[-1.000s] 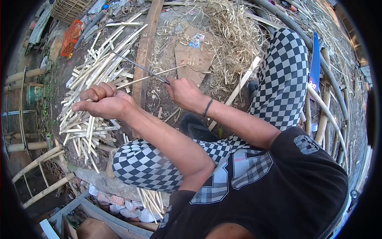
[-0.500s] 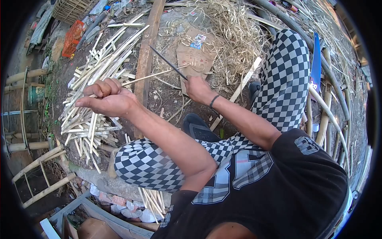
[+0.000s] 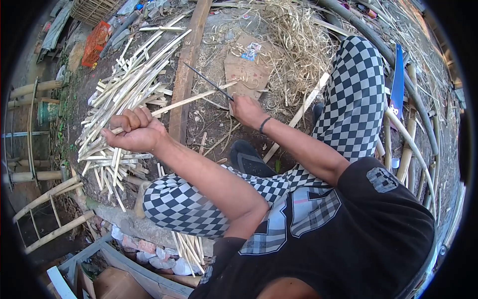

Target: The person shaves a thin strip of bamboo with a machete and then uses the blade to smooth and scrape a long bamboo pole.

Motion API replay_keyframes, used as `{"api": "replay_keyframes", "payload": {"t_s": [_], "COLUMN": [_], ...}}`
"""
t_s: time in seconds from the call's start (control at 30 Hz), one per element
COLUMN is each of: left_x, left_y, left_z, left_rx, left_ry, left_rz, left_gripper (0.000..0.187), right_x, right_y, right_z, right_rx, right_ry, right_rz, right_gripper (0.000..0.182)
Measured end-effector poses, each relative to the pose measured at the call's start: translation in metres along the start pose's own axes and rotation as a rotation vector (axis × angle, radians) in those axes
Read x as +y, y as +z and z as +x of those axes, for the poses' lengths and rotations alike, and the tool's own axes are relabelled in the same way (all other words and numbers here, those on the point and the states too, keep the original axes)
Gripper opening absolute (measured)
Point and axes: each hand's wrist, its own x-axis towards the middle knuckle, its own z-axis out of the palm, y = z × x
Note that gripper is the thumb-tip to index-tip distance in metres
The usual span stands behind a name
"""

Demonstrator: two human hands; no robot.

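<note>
My left hand (image 3: 137,130) is closed around one end of a thin bamboo strip (image 3: 191,99), which runs rightward across the wooden plank. The strip's far end lies by my right hand (image 3: 247,110), whose fingers are wrapped around the handle of a knife (image 3: 206,80). The knife's long dark blade points up and to the left, crossing over the strip near my right hand. Its handle is mostly hidden in my fist. Beneath and beside my left hand lies a heap of split bamboo strips (image 3: 129,94).
A wooden plank (image 3: 188,65) lies lengthwise ahead. Cardboard (image 3: 244,74) and a pile of curly shavings (image 3: 294,55) are beyond my right hand. A blue saw (image 3: 397,84) and poles (image 3: 411,139) lie at right. An orange crate (image 3: 95,44) stands upper left.
The strip between my hands now shows its broader side, and the knife blade has tilted slightly flatter. My left hand has shifted a little to the right and down.
</note>
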Motion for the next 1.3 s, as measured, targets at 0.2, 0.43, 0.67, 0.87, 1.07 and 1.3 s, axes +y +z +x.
{"api": "replay_keyframes", "payload": {"t_s": [0.2, 0.43, 0.67, 0.87, 1.07, 1.3], "left_x": [-0.003, -0.002, -0.004, -0.005, -0.010, -0.012], "left_y": [0.007, 0.000, 0.013, 0.016, 0.027, 0.016], "left_z": [-0.005, -0.006, -0.005, -0.003, -0.005, 0.000], "left_rx": [0.004, -0.003, -0.076, -0.014, -0.020, 0.057], "left_ry": [0.009, 0.009, 0.027, 0.097, 0.158, 0.179], "left_rz": [0.029, 0.059, 0.007, 0.070, 0.166, 0.133], "left_gripper": [0.057, 0.057, 0.057, 0.057, 0.060, 0.060], "right_x": [-0.070, 0.062, -0.008, -0.056, -0.107, -0.039], "right_y": [-0.034, 0.017, -0.007, -0.030, -0.063, -0.016], "right_z": [-0.030, 0.023, -0.006, -0.030, -0.054, -0.012], "right_rx": [-0.036, 0.026, 0.002, 0.045, 0.010, 0.024], "right_ry": [-0.108, 0.157, 0.108, -0.122, -0.297, -0.062], "right_rz": [0.042, -0.002, -0.035, 0.114, 0.282, 0.183], "right_gripper": [0.021, 0.024, 0.027, 0.025, 0.027, 0.034]}}
